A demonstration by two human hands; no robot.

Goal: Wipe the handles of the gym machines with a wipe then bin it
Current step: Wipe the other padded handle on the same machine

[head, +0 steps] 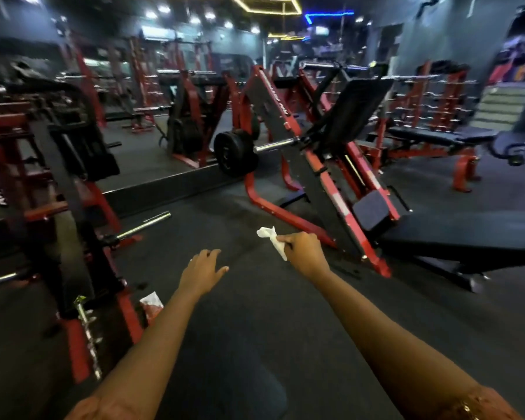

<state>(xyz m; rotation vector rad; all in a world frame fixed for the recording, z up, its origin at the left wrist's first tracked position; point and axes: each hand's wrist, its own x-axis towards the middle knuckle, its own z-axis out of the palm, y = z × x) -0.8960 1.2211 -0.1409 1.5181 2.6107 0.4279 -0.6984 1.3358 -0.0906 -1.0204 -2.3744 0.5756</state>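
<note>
- My right hand [303,253] has its fingers curled round the white wipe [272,239], out over the dark floor [255,313].
- The wipe's long axis slants up-left to down-right.
- My left hand [202,272] is empty, its fingers loosely spread.

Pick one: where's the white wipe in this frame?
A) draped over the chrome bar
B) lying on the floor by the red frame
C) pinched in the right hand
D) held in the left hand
C: the right hand pinches the white wipe, which sticks out past its fingers in the air above the dark floor, while the left hand is spread open and holds nothing.
</note>
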